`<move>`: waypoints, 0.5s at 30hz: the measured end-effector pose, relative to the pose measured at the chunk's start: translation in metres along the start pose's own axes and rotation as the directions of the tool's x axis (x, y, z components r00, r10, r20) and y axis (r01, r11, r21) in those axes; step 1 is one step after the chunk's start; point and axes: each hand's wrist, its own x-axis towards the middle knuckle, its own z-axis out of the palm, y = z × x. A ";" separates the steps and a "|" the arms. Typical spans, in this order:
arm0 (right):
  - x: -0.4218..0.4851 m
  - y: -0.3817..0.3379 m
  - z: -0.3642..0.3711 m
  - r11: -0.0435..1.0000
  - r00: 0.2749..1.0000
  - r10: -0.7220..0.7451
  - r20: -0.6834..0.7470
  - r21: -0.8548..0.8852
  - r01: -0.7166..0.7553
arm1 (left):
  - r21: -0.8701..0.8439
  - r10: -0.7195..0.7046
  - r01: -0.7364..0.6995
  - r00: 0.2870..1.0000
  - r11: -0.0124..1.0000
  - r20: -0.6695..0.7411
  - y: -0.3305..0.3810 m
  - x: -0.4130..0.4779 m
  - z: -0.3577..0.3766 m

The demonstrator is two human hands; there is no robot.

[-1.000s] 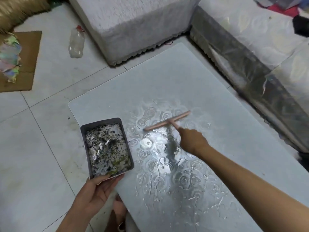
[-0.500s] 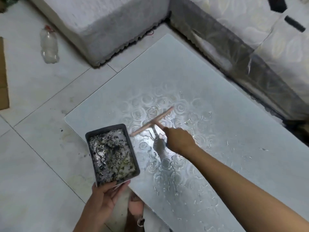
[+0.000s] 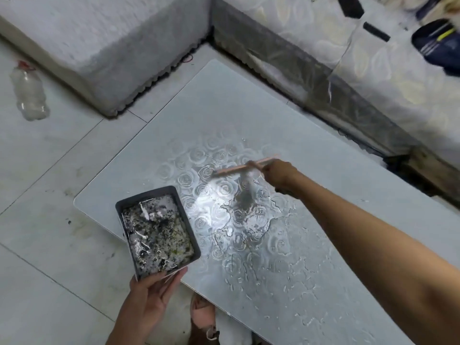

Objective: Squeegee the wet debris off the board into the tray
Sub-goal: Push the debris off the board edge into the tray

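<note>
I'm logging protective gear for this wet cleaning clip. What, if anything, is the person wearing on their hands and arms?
Nothing that shows. The left hand and right hand have no gloves, and no rings, watch or bracelet are visible. The left forearm and right forearm are uncovered right to the frame edge, so no sleeve appears. No markings can be made out.

the squeegee [image 3: 245,167] is blurred, its handle hidden inside the right hand [image 3: 278,174]. the board [image 3: 249,108] runs off the bottom edge, partly covered by the forearm [image 3: 373,245].
</note>
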 end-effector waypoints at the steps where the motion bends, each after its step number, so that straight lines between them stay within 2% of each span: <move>1: 0.002 0.005 0.005 0.990 0.996 0.091 0.004 0.106 -0.091 | 0.006 -0.008 0.008 1.000 1.000 -0.002 0.000 0.001 0.001; 3: -0.009 0.012 0.031 0.939 0.980 0.200 0.003 0.286 -0.193 | 0.015 -0.014 0.014 1.000 1.000 -0.012 -0.001 0.001 0.006; 4: -0.022 0.012 0.049 0.923 0.975 0.222 0.005 0.320 -0.212 | 0.012 -0.011 0.012 1.000 1.000 -0.020 -0.002 0.001 0.006; 8: -0.074 0.007 0.092 0.927 0.970 0.228 0.088 0.284 -0.244 | 0.041 0.011 -0.010 1.000 0.999 -0.021 -0.008 0.001 0.015; 11: -0.093 0.011 0.083 0.940 0.975 0.150 0.164 0.281 -0.192 | 0.099 0.022 -0.021 1.000 0.995 -0.008 -0.014 -0.002 0.026; 13: -0.101 0.023 0.068 0.891 0.978 0.141 0.155 0.411 -0.194 | 0.132 0.014 -0.015 1.000 0.991 0.011 -0.019 -0.004 0.034; 15: -0.106 0.043 0.049 0.783 0.975 0.169 0.144 0.581 -0.221 | 0.168 0.006 -0.012 0.999 0.986 0.033 -0.025 -0.003 0.042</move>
